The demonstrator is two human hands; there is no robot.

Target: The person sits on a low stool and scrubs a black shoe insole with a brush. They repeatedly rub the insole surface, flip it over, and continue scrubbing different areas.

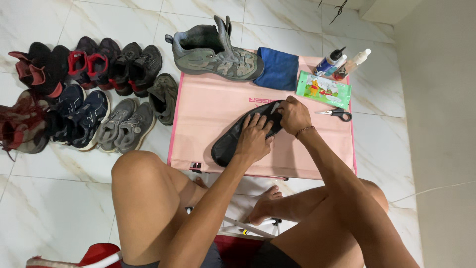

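Left hand (254,139) lies flat, fingers spread, pressing the dark insole (233,141) onto the pink table (208,109). Right hand (293,115) pinches the insole's far end. Judgement: firm, even pressure should keep it from sliding. Grey boot (213,52) at far left, scissors (337,114) at right.

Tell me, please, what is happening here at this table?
A seated person presses both hands on a black insole lying on a pink table. The left hand lies flat on it; the right hand works at its far end. A grey boot, blue cloth, wipes, bottles and scissors lie beside. Shoes stand on the floor.
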